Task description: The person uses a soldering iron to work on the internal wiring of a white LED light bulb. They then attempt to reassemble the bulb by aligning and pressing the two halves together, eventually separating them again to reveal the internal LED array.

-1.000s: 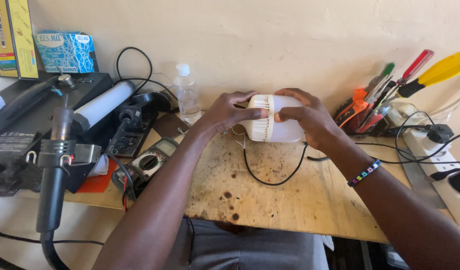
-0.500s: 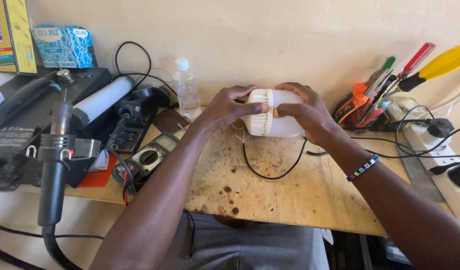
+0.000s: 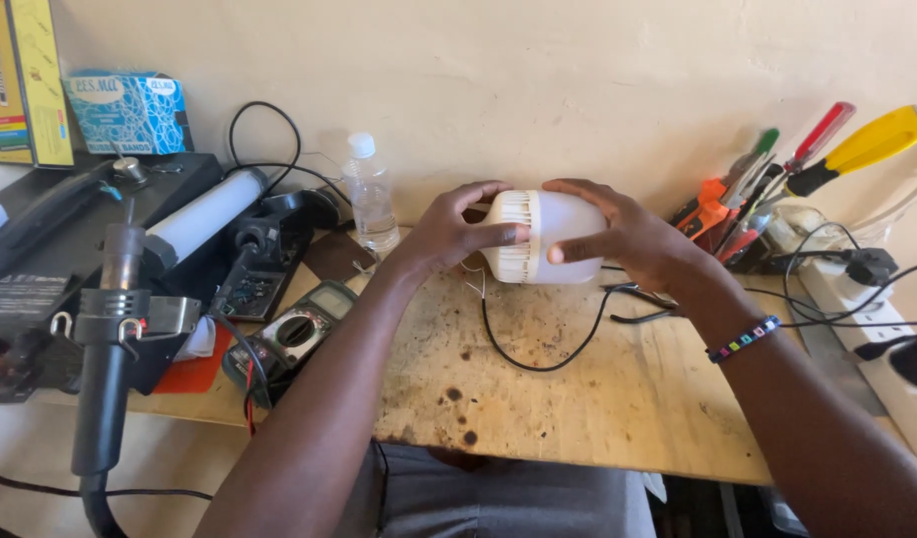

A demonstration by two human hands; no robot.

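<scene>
Both hands grip large white plastic LED bulb [image 3: 538,237] over scorched wooden bench [image 3: 618,389]: left hand [image 3: 457,231] on ribbed base, right hand [image 3: 623,239] on dome.

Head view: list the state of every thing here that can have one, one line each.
Lamp bulb: lying on its side, gripped from both ends.
Left hand: closed on the ribbed base.
Right hand: closed on the white dome.
Water bottle: upright, capped.
Multimeter: lying flat, screen blank.
Hot air gun: standing in its holder.
Power strip: plugs inserted.
Screwdrivers: leaning against the wall.
</scene>
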